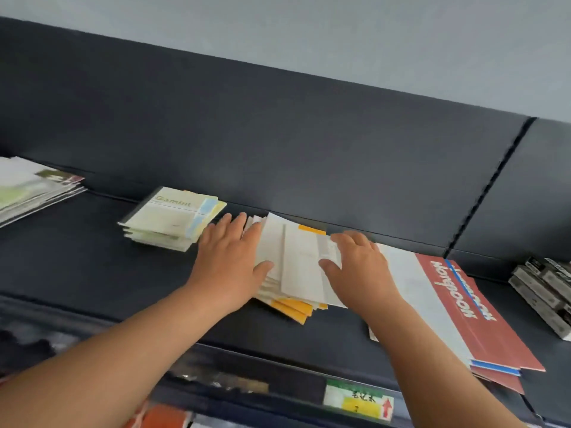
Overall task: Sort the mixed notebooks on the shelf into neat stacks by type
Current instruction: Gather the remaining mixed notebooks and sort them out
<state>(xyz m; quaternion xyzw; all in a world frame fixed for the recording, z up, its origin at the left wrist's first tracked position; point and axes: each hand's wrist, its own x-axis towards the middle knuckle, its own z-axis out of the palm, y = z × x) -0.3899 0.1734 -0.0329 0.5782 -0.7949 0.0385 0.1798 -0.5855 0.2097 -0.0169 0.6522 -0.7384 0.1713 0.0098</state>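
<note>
A loose pile of white and yellow notebooks (296,267) lies in the middle of the dark shelf (92,257). My left hand (230,257) lies flat against the pile's left side, fingers straight and thumb on the top cover. My right hand (358,264) rests on the pile's right side, fingers bent over the top white notebook and thumb on its cover. Left of the pile sits a stack of pale green notebooks (173,219) marked "Gambol". To the right lies a stack of large red and white notebooks (457,304), partly under my right forearm.
A stack of green and white booklets (34,188) lies at the far left. Several grey boxed items (547,288) sit at the far right. The shelf's dark back panel (278,134) rises behind everything. A price label (358,400) hangs on the front edge.
</note>
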